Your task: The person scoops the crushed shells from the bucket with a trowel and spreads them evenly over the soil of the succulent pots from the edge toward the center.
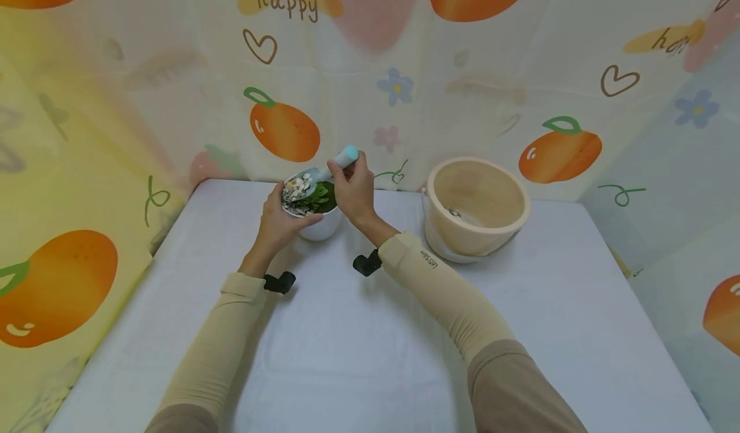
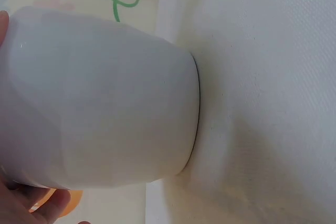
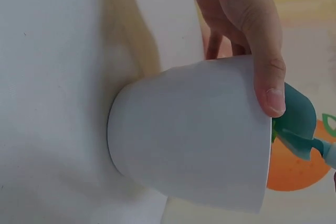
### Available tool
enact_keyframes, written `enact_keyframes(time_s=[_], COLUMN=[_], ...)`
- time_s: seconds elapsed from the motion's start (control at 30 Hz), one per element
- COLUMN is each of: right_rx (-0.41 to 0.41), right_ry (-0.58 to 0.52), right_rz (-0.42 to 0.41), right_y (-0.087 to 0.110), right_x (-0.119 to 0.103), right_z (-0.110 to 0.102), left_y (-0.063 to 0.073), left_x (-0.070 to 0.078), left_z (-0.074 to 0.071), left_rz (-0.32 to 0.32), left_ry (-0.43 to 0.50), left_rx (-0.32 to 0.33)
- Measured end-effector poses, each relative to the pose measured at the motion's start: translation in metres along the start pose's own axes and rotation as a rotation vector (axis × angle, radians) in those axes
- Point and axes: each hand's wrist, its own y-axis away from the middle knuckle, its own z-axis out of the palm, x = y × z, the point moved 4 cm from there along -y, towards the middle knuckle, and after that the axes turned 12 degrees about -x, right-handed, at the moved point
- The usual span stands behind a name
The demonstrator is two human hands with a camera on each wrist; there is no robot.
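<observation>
A white flowerpot (image 1: pixel 321 229) stands upright near the table's back edge, with a green leafy plant (image 1: pixel 317 198) in it. My left hand (image 1: pixel 276 224) grips the pot from the left. In the right wrist view its thumb (image 3: pixel 270 90) presses over the rim. My right hand (image 1: pixel 357 192) holds a small trowel by its light blue handle (image 1: pixel 347 157), tilted above the pot's far side. Pale, mixed chips (image 1: pixel 297 186) lie at the trowel's blade and beside the leaves. In the right wrist view the teal blade (image 3: pixel 298 109) shows just past the rim.
A cream bucket (image 1: pixel 476 243) with a thin handle stands to the right on the white-covered table (image 1: pixel 324 356); a small shiny thing (image 1: pixel 454 212) lies inside it. Printed fabric (image 1: pixel 358 99) hangs right behind the table. Black wrist mounts (image 1: pixel 280 283) stick out from both sleeves.
</observation>
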Motion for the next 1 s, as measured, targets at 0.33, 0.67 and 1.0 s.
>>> enact_keyframes(time_s=[0.33,0.67,1.0], right_rx=[0.004,0.071,0.089], right_ry=[-0.02,-0.004,-0.003], right_rz=[-0.005,-0.011,-0.027], right_y=[0.0,-0.002,-0.002], right_x=[0.0,0.0,0.004], right_z=[0.002,0.003,0.0], left_y=[0.002,-0.001,-0.006], left_x=[-0.001,-0.005,-0.014], left_z=[0.0,-0.009,-0.005], left_rz=[-0.036,-0.018,-0.014], left_ry=[-0.024,-0.007,0.071], left_rx=[0.006,-0.095,-0.12])
